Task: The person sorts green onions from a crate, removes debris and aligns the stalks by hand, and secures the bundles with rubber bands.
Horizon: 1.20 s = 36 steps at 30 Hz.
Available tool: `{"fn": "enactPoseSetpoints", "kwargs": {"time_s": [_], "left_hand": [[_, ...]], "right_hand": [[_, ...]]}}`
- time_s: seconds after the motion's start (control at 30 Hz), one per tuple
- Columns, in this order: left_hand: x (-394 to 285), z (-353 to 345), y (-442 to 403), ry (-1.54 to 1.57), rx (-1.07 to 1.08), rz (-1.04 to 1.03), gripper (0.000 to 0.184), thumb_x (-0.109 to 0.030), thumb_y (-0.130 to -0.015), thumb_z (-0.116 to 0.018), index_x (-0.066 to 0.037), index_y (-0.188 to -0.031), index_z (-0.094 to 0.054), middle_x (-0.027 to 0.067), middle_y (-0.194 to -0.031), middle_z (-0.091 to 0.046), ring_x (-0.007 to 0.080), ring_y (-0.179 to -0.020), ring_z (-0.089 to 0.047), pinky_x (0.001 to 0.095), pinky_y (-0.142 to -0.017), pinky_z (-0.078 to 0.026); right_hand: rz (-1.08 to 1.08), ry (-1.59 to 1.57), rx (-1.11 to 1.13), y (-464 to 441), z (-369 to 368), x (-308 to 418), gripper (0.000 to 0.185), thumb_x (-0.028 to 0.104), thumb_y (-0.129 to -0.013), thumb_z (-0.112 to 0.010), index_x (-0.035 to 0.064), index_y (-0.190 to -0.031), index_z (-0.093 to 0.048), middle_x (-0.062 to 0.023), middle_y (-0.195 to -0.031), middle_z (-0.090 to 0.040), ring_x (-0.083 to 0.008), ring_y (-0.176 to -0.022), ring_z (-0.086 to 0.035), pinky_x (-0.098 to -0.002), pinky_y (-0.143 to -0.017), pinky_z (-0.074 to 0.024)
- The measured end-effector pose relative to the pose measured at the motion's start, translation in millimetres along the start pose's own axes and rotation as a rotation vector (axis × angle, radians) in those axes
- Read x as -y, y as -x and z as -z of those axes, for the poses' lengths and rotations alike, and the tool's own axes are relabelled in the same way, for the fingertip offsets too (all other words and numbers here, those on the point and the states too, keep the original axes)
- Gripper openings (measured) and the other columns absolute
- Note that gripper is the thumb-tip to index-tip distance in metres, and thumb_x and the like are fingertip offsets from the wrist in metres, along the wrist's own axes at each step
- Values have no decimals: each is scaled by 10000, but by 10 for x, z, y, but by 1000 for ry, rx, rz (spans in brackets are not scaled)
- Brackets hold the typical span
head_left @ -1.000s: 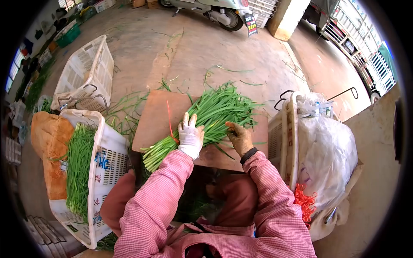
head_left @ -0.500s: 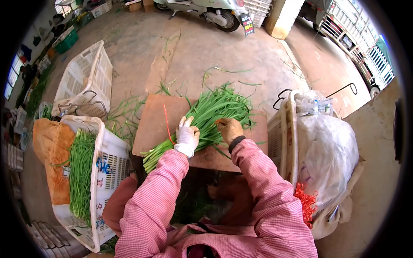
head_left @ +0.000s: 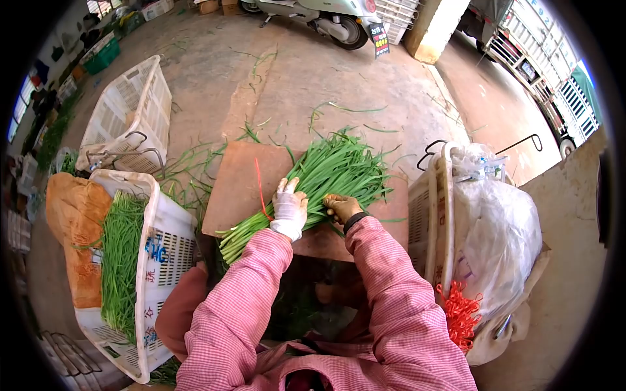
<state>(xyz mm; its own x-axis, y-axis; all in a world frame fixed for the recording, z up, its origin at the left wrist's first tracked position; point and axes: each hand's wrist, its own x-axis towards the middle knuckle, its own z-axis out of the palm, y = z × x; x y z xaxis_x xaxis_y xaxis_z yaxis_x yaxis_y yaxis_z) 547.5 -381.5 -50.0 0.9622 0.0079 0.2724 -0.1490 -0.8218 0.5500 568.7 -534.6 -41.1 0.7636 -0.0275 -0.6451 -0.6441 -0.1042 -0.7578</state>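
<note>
A bundle of long green leafy stalks [head_left: 339, 166] lies slantwise across a brown board [head_left: 238, 169], its pale cut ends at the lower left. My left hand [head_left: 289, 207], in a whitish glove, rests on the stalks with its fingers apart. A red tie [head_left: 259, 182] runs beside that hand, one end standing up and its lower part against the stalks. My right hand [head_left: 342, 208], in a soiled glove, is at the near edge of the leaves with its fingers curled together; what they hold, if anything, is too small to tell.
On the left, a white crate [head_left: 149, 260] holds more green stalks and an orange cloth; an empty-looking crate [head_left: 130, 117] stands behind it. At right, another crate [head_left: 447, 215] carries clear plastic [head_left: 495, 241] and red ties [head_left: 460, 316]. A scooter [head_left: 332, 26] is parked beyond.
My right hand has moved left and inward to the leaves, closer to my left hand. My left hand stays on the bundle with only a slight shift.
</note>
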Motion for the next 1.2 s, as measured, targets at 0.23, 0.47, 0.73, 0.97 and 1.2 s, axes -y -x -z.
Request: {"fn": "enactPoseSetpoints", "kwargs": {"time_s": [0.23,0.47,0.73,0.97,1.2], "left_hand": [[-24,16,5,-16,-18,-3,119,-141,-688,-634,-53,-768,-634,71,-1193,-468,300,-1147,-350,409,-945,-282],[35,143,-44,85,92,-13,134,-143,-695,-630,-60,-800,-635,88,-1213,-453,310,-1149,-348,382,-961,-279],[52,100,-32,44,109,-12,144,-130,-702,-619,-49,-820,-633,106,-1213,-451,312,-1159,-343,376,-972,-271],[-73,435,-71,28,427,-32,304,-158,-606,-699,-81,-894,-640,94,-1347,-266,305,-1248,-213,366,-1022,-209],[134,194,-67,81,307,-22,195,-103,-629,-670,-69,-816,-632,118,-1292,-364,301,-1214,-285,353,-1012,-229]], "right_hand": [[28,-59,6,19,-76,-31,194,198,-738,-665,44,-848,-621,15,-525,-520,-58,-392,-402,-203,-362,-312],[104,-118,-64,134,-191,-101,202,180,-763,-632,33,-901,-620,-2,-631,-580,-59,-471,-487,-197,-411,-371],[67,-84,-128,36,-313,-12,166,182,-801,-578,37,-881,-587,-9,-571,-570,-67,-393,-450,-201,-359,-351],[63,-225,21,97,-238,-85,99,209,-816,-557,114,-840,-557,32,-600,-574,-57,-406,-464,-189,-344,-286],[73,-202,-94,51,-338,-72,95,99,-789,-554,10,-819,-548,-50,-601,-571,-104,-398,-474,-214,-363,-367]]}}
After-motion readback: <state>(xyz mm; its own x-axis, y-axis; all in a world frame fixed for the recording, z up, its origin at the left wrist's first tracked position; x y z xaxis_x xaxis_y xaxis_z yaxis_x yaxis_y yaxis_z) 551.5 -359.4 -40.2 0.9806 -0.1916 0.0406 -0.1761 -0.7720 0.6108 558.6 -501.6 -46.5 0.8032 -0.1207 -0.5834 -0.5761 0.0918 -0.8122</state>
